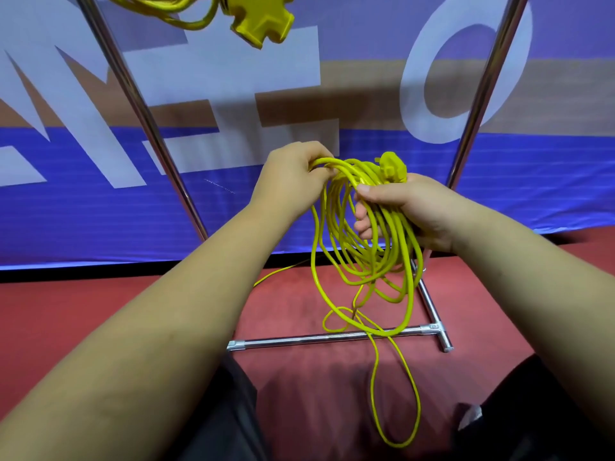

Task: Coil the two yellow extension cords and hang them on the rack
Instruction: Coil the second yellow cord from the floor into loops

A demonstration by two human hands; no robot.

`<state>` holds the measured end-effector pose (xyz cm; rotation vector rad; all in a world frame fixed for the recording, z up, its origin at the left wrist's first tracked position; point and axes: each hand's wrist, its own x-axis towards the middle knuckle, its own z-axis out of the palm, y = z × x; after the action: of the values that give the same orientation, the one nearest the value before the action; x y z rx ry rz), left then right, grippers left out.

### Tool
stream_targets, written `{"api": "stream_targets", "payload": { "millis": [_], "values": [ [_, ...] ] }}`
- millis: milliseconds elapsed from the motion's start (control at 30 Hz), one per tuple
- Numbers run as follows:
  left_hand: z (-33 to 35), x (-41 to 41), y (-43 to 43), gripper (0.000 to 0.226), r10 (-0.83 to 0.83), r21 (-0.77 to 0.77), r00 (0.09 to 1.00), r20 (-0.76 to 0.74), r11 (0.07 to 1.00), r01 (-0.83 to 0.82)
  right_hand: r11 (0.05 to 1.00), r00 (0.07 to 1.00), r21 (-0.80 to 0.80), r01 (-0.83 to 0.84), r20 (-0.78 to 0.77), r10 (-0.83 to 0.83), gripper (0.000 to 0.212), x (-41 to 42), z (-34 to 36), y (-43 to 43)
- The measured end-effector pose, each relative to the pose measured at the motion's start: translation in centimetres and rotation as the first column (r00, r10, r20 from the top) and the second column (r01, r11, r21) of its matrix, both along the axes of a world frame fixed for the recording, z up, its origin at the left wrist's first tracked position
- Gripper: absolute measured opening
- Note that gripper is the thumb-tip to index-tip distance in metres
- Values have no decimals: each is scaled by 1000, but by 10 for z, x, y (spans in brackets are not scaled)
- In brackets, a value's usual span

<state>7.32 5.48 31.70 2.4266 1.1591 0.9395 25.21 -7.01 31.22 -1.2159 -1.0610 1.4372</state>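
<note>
1. Blue fabric banner with large white letters: hanging behind everything, its lettering running off the frame on the left and at the top.
2. Red floor: lying below the banner.
3. Chrome tube rack: two uprights are leaning towards each other and running out of frame at the top, so the hanging bar is not showing. A base bar is lying across the floor and joining a short foot on the right.
4. Dark trousers: showing only partly at the bottom edge.
5. Loose yellow extension cord coil: hanging in the air between the uprights, held at its top, with its long axis running downwards. Uneven loops are drooping over the base bar, one long tail loop is trailing towards the camera, and a single strand is leading away left along the floor.
6. Second yellow extension cord: hanging at the top edge and mostly cut off, with its yellow multi-outlet socket block dangling below.
7. Right hand: fingers are wrapping the bundle, thumb pressing on top.
8. Left hand: curled over the loop tops and gripping the strands, its fingertips hidden.
9. Yellow plug: sticking up above the right hand.
</note>
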Motion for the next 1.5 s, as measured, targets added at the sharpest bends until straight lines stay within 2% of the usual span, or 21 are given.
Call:
{"api": "stream_targets", "payload": {
  "millis": [100,200,267,333,400,500,567,633,767,900,1033,1167,1333,1500],
  "values": [
    [-4,8,-5,17,33,24,995,-97,999,-31,999,998,34,14,59,-16,29,-1,1,0],
    [-13,13,-10,19,-43,-93,994,-99,995,34,991,990,13,134,33,-134,38,-2,-4,3],
    [-18,11,-9,35,-73,-166,987,-142,985,49,972,972,-3,235,4,-235,25,-1,-3,4],
    [-24,8,-5,55,-44,-260,975,-219,965,-14,951,951,-12,309,-4,-309,10,3,0,5],
    [-36,5,-3,67,-11,-393,959,-284,914,-106,933,934,-15,359,11,-358,9,9,3,5],
    [-57,5,-13,71,-77,-638,951,-301,757,-141,920,920,-13,393,0,-393,8,15,6,3],
    [-70,7,-21,67,-113,-737,971,-210,671,-81,921,921,-23,389,-24,-389,8,18,8,1],
    [-78,10,-24,60,-76,-765,993,-92,644,-22,932,931,-32,361,-46,-362,13,21,9,-1],
    [-74,12,-22,64,-93,-705,996,17,705,78,961,960,-44,272,-52,-274,21,22,10,-4],
    [-68,18,-21,66,-107,-557,994,14,825,97,983,984,-77,168,-43,-172,26,15,10,-9],
    [-56,20,-15,73,-53,-393,998,-15,919,43,987,991,-116,111,-65,-119,29,13,10,-12],
    [-36,16,-6,83,-74,-338,989,125,935,112,985,988,-145,97,-107,-113,26,16,13,-15],
    [-21,8,1,71,-104,-222,959,263,961,165,990,989,-134,33,-138,-51,61,16,15,-19],
    [-17,12,-1,59,-121,-153,932,341,971,182,995,976,-95,3,-218,-24,84,12,13,-15]
  ]
}}
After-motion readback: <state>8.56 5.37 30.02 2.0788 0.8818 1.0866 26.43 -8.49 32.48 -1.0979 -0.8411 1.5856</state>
